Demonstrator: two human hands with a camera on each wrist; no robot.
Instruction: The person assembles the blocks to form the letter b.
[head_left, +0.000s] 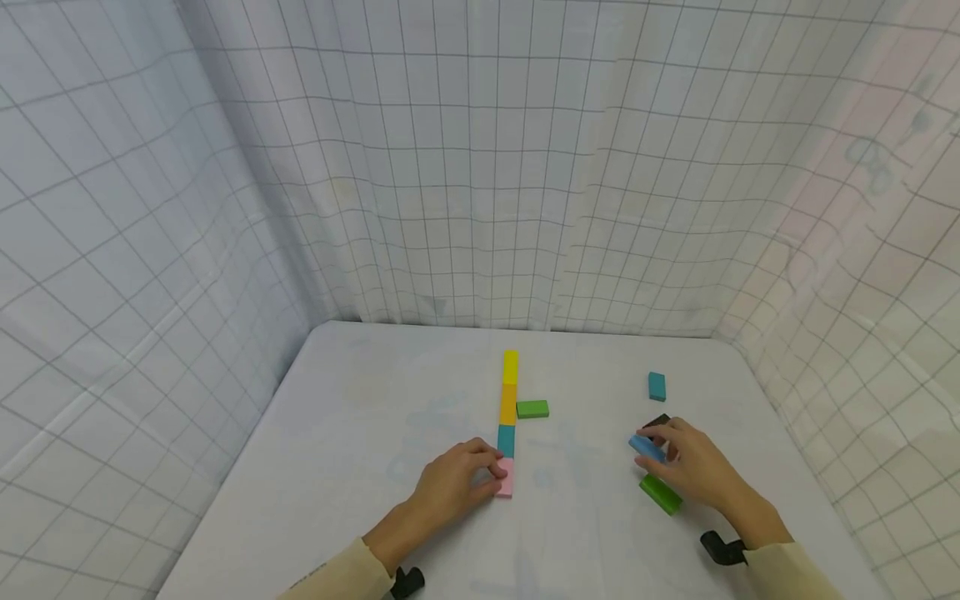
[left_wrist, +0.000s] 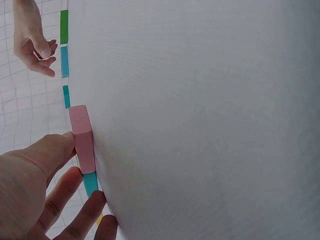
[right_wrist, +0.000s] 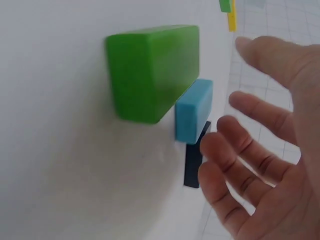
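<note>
My left hand [head_left: 459,482] rests at the pink block [head_left: 506,478], the nearest piece of a straight row. Thumb and index fingertips touch that block's left side in the left wrist view, not gripping it from opposite sides. Beyond it in the row lie a teal block [head_left: 506,442], an orange block [head_left: 508,404] and a yellow block [head_left: 511,367]. Over a light blue block [right_wrist: 193,112] hovers my right hand [head_left: 693,462], its fingers spread and apart from the block in the right wrist view. A green block [right_wrist: 155,75] and a black block [right_wrist: 192,167] lie on either side.
A smaller-looking green block [head_left: 533,409] lies crosswise against the row's right side. Farther back at the right is another teal block [head_left: 657,386]. Grid-patterned white curtains [head_left: 480,167] surround the white table [head_left: 360,383].
</note>
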